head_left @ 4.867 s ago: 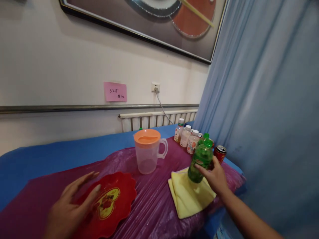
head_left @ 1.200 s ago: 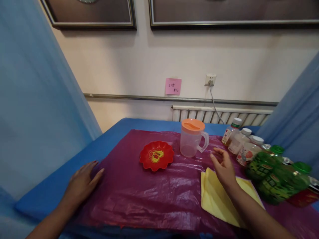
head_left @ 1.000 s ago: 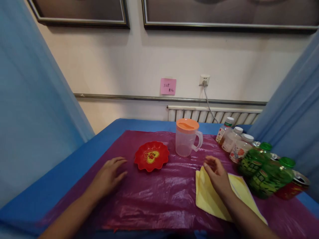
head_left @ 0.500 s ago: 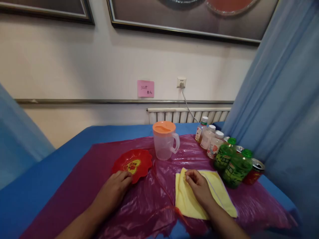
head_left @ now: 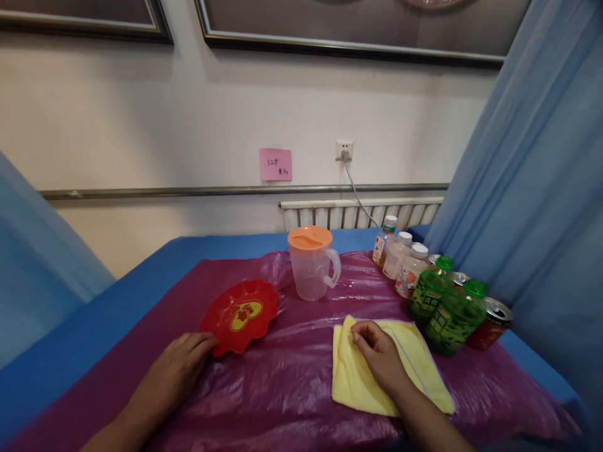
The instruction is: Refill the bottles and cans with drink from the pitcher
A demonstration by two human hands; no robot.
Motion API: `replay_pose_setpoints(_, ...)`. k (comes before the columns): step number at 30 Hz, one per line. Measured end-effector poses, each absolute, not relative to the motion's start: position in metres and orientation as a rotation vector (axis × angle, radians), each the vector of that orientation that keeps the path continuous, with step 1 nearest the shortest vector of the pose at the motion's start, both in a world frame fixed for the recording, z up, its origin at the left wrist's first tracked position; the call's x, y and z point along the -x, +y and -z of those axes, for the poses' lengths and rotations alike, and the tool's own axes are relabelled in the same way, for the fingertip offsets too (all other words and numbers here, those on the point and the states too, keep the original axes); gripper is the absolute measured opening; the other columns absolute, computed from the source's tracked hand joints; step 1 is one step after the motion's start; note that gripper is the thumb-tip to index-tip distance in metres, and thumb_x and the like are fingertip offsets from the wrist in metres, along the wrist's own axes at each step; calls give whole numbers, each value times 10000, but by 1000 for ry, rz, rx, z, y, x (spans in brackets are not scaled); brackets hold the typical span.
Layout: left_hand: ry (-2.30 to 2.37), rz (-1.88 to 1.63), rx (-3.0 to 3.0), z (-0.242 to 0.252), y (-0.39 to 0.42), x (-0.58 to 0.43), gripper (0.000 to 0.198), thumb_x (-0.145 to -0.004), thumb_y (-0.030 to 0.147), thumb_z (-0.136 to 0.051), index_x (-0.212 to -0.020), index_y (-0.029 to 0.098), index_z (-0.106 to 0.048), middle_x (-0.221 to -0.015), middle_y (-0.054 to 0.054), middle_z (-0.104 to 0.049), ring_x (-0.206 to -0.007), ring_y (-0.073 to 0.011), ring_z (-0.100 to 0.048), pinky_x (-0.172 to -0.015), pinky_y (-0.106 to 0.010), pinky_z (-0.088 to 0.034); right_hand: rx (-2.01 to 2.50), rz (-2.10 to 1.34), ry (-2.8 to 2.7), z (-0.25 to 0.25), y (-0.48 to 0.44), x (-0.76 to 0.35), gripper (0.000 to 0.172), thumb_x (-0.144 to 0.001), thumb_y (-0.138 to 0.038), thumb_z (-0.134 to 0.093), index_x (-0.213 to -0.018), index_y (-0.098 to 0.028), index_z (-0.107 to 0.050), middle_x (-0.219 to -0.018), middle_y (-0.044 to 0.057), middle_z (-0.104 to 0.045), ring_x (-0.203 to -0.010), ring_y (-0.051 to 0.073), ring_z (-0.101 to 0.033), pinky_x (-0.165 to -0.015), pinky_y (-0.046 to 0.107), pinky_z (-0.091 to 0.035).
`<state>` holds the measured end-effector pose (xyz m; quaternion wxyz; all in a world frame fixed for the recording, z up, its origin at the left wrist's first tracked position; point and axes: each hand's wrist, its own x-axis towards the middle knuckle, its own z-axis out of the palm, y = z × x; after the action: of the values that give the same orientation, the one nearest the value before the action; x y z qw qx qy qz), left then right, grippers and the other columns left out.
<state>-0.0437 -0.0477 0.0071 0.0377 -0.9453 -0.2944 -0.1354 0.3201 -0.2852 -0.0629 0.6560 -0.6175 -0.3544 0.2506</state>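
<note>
My left hand [head_left: 181, 359] is at the near-left rim of a red scalloped plate [head_left: 221, 314] with a yellow printed middle. Its fingers are closed at that rim, with the thumb hidden underneath. On a folded yellow cloth [head_left: 355, 389] with a pale purple edge rests my right hand [head_left: 379, 351]. Thumb and forefinger are pinched together at a raised fold near the cloth's far-left corner. A clear plastic pitcher [head_left: 308, 273] with an orange lid stands upright beyond, between both hands. Under all of these lies a shiny purple plastic sheet [head_left: 273, 395].
At the right stand clear bottles with white caps [head_left: 409, 276], green bottles [head_left: 452, 323] and a red can [head_left: 490, 326]. The sheet covers a blue tablecloth [head_left: 160, 276]. Blue curtains [head_left: 532, 188] hang on both sides. A radiator [head_left: 360, 213] is behind.
My left hand has moved left and slightly nearer, and the red plate has shifted and turned left. Wrinkles in the sheet's middle have flattened. My right hand stays on the cloth.
</note>
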Motion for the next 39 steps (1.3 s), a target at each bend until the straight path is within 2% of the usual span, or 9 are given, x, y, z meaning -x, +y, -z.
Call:
replay_pose_setpoints(6, -1138, 464, 2908, -52, -55, 40, 434, -873, 416, -521, -1207, 226, -722, -1264, -111, -732, -1154, -321, -681, -1023, -467, -516, 1490, -515, -854, 59, -292, -319, 292, -868, -497, -657, -862, -205, -666, -856, 58, -693, -814, 230, -640, -768, 351, -503)
replay_pose_setpoints(11, -1265, 290, 3181, -123, -81, 7, 468, -887, 514, -540, -1232, 249, -711, -1077, -61, -791, -926, -258, -746, -812, -348, -565, 1536, -365, -1035, 14, -285, -305, 233, -901, -439, -632, -953, -217, -678, -898, 57, -692, -832, 221, -640, -775, 343, -498)
replay_pose_setpoints(16, -1133, 228, 3181, -159, -89, -19, 571, -863, 548, -551, -1341, 250, -645, -1048, -68, -779, -898, -254, -733, -728, -310, -524, 1425, -224, -1052, -33, -247, -289, 292, -895, -395, -641, -1121, -210, -635, -1001, 68, -679, -874, 199, -634, -795, 334, -516)
replay_pose_setpoints(19, -1095, 366, 3122, -162, -84, -25, 585, -870, 529, -542, -1387, 261, -603, -933, -39, -777, -788, -228, -721, -645, -285, -482, 1409, -136, -853, -44, -223, -291, 414, -848, -429, -674, -1174, -184, -601, -1034, 84, -656, -796, 177, -607, -713, 317, -525)
replay_pose_setpoints(23, -1140, 758, 2950, -172, -82, -24, 750, -884, 455, -523, -1581, 252, -337, -735, 24, -728, -604, -188, -666, -556, -264, -425, 1204, -73, -800, -65, -214, -278, 515, -878, -398, -656, -1333, -190, -535, -924, 32, -626, -738, 145, -587, -683, 286, -516)
replay_pose_setpoints(26, -1178, 1230, 2723, -182, -95, -23, 803, -904, 427, -527, -1618, 266, -196, -721, 63, -695, -518, -142, -613, -564, -255, -449, 1026, 28, -905, -93, -221, -251, 723, -934, -300, -619, -1576, -280, -287, -828, -21, -597, -725, 137, -590, -698, 282, -510)
replay_pose_setpoints(30, -1073, 1734, 2299, -174, -113, -30, 834, -941, 408, -537, -1625, 268, -80, -709, 72, -668, -547, -160, -616, -641, -301, -533, 862, 219, -997, -126, -223, -212, 816, -984, -241, -530, -1634, -371, -53, -947, 25, -667, -764, 175, -623, -669, 319, -528)
replay_pose_setpoints(35, -856, 1880, 2194, -146, -97, -39, 903, -961, 319, -548, -1620, 270, 68, -692, 85, -637, -647, -182, -664, -808, -377, -574, 752, 276, -1030, -126, -192, -194, 836, -979, -154, -465, -1627, -410, -3, -907, 1, -669, -565, 130, -518, -539, 260, -475)
replay_pose_setpoints(39, -1159, 1810, 2345, -140, -57, -38, 931, -913, 335, -568, -1631, 181, 4, -668, 73, -655, -575, -165, -634, -670, -309, -547, 885, 289, -985, -105, -153, -209, 822, -933, -149, -462, -1639, -297, -67, -747, -35, -615, -661, 155, -597, -732, 334, -543)
